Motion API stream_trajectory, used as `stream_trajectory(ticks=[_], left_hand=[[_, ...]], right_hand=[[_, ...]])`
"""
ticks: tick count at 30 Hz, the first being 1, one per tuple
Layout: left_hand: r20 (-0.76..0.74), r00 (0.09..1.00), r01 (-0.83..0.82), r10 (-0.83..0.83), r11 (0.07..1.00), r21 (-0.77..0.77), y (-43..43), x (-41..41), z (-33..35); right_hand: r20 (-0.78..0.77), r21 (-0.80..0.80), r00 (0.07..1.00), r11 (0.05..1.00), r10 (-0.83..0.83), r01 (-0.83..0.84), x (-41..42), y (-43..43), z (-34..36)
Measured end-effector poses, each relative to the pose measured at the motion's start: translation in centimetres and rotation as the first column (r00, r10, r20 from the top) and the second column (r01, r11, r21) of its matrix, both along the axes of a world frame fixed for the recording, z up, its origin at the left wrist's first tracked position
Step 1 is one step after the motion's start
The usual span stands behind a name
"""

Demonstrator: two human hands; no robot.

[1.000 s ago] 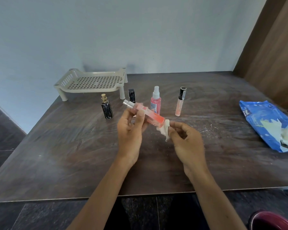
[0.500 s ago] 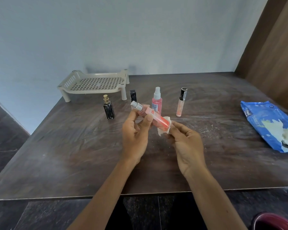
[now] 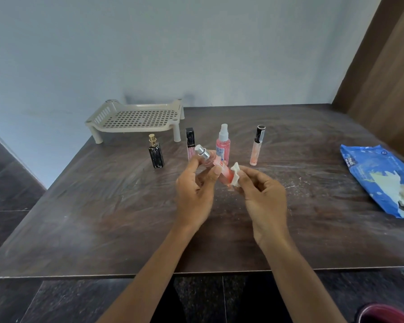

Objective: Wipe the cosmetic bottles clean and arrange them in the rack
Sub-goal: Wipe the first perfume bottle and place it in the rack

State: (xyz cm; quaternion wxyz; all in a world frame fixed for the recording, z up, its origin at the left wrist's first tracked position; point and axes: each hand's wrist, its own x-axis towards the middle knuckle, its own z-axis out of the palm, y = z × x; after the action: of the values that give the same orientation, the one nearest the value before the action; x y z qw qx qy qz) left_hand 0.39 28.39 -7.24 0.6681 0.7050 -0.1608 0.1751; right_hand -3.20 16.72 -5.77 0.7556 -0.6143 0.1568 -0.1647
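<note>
My left hand (image 3: 195, 193) holds a slim pink bottle (image 3: 216, 166) with a silver cap, tilted above the table. My right hand (image 3: 261, 198) pinches a small white wipe (image 3: 235, 177) wrapped around the bottle's lower end. Behind them stand a black bottle with a gold cap (image 3: 156, 151), a thin pink tube with a black cap (image 3: 190, 142), a pink spray bottle (image 3: 223, 143) and a clear peach tube with a black cap (image 3: 257, 145). A beige perforated rack (image 3: 135, 120) with nothing on it sits at the back left of the table.
A blue pack of wet wipes (image 3: 380, 180) lies open near the table's right edge. The dark wooden table (image 3: 103, 217) meets a pale wall behind and a brown panel at right. A dark red rim (image 3: 387, 313) shows on the floor at the bottom right.
The pink bottle's capped end has tipped up and the wipe has closed around its lower end. Both hands have stayed over the table's middle.
</note>
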Motion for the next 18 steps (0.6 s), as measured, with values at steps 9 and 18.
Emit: stream_trajectory(ticks=[9,18], left_hand=[[-0.081,0.978,0.162,-0.193,0.943,-0.291,-0.1,-0.1,0.0],[-0.090,0.967,0.173,-0.240,0.868,-0.465,0.0,-0.4,0.3]], right_hand=[[0.336,-0.667,0.941,0.713,0.030,0.216,0.0,1.7,0.9],[0.022,-0.620,1.000,0.784,0.002,0.012,-0.2,0.3,0.7]])
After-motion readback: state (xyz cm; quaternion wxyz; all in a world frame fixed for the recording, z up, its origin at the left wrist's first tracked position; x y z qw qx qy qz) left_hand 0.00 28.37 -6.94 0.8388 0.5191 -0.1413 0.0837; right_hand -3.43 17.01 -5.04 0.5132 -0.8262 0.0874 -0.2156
